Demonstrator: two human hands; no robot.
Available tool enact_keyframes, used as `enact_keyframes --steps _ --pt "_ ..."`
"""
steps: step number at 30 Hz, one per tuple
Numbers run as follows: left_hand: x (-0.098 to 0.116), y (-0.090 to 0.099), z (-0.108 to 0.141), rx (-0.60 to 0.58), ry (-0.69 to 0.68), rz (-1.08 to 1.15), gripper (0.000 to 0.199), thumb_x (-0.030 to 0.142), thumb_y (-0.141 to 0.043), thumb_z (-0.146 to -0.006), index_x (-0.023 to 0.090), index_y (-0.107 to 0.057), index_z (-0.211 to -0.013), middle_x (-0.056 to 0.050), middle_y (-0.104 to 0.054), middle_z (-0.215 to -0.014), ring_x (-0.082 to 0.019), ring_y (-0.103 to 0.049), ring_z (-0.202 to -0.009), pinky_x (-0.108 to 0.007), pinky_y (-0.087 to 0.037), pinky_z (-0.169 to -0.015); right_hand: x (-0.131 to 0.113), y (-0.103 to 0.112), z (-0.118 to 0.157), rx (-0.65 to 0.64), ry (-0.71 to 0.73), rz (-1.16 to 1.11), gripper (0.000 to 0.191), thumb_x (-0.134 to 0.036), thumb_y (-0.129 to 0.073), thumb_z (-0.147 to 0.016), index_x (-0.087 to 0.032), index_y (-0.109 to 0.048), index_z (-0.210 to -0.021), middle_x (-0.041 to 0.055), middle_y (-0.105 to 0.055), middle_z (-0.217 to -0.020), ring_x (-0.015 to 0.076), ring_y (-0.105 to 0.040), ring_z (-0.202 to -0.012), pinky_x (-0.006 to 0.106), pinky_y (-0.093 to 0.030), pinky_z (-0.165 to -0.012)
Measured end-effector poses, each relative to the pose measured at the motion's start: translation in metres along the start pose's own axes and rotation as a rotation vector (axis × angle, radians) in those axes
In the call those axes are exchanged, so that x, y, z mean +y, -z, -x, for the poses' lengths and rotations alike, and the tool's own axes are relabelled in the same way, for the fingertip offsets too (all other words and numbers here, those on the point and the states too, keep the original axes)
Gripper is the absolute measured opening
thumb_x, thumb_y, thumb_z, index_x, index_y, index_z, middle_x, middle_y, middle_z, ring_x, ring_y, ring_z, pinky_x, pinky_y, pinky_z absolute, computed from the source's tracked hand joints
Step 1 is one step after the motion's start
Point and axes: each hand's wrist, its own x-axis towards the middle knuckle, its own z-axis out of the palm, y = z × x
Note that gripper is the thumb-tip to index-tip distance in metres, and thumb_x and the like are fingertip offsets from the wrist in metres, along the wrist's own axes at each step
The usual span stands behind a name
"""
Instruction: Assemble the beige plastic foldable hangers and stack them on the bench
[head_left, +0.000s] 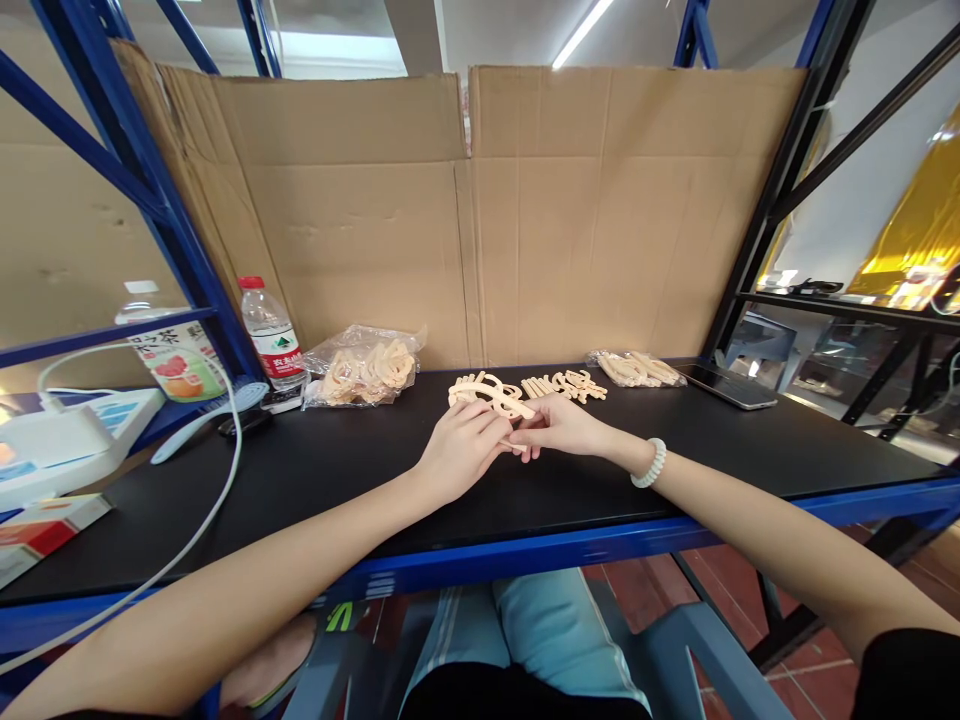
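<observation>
Near the middle of the black tabletop, my left hand (463, 450) and my right hand (566, 424) meet, fingers closed around pale wooden pieces (504, 396). A long curved strip and a rounded frame-like part show above the fingers. A thin flat end sticks out below, between the two hands. My fingers cover much of what they grip, so how the pieces join is hidden. Just beyond my right hand lie several small loose wooden parts (564, 385), some like short sticks and some with notched or curved outlines.
Clear plastic bags of wooden pieces lie at the back: one (367, 372) left, one (636, 369) right. A phone (729, 385) rests far right. At left are a red-capped bottle (271, 335), a hairbrush (210, 420), a white cable (238, 440) and a box (49, 535). Cardboard (360, 230) stands behind.
</observation>
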Motion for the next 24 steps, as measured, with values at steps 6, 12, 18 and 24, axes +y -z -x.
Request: enact_keyframes --steps 6,12,18,24 --pt "-0.002 0.002 -0.003 0.107 -0.015 0.085 0.018 0.025 -0.048 -0.095 0.018 -0.064 -0.1 -0.007 -0.068 -0.101 -0.021 -0.061 -0.097 -0.034 -0.049 -0.085 0.0 0.006 0.002 0.11 0.029 0.041 0.028 -0.041 -0.067 -0.079 -0.014 -0.064 -0.084 0.0002 -0.063 -0.065 0.0125 -0.061 -0.059 0.027 -0.054 -0.059" --pt "-0.016 0.018 -0.005 0.194 0.285 0.046 0.046 0.032 -0.053 -0.09 0.022 -0.046 -0.135 -0.009 -0.053 -0.134 -0.022 -0.059 -0.113 -0.03 -0.049 -0.089 -0.005 0.01 0.005 0.18 0.211 0.335 0.02 -0.029 -0.051 -0.088 -0.017 -0.054 -0.073 -0.0028 -0.048 -0.066 0.0097 -0.042 -0.059 0.024 -0.037 -0.055" --pt "-0.031 0.021 -0.005 -0.065 0.233 0.121 0.027 0.037 -0.051 -0.093 0.024 -0.063 -0.113 -0.003 -0.069 -0.1 -0.017 -0.065 -0.081 -0.025 -0.047 -0.067 -0.003 0.013 0.005 0.199 0.28 0.44 0.022 -0.029 -0.045 -0.092 -0.016 -0.06 -0.081 -0.0005 -0.052 -0.071 0.0111 -0.04 -0.06 0.025 -0.034 -0.056" --pt "-0.031 0.014 -0.008 -0.033 0.475 0.519 0.02 0.037 -0.048 -0.092 0.018 -0.057 -0.093 -0.001 -0.065 -0.079 -0.01 -0.054 -0.05 -0.022 -0.041 -0.048 -0.001 0.026 0.009 0.301 0.277 0.587 0.025 -0.025 -0.043 -0.092 -0.016 -0.064 -0.103 0.006 -0.066 -0.092 0.0141 -0.055 -0.071 0.027 -0.043 -0.064"
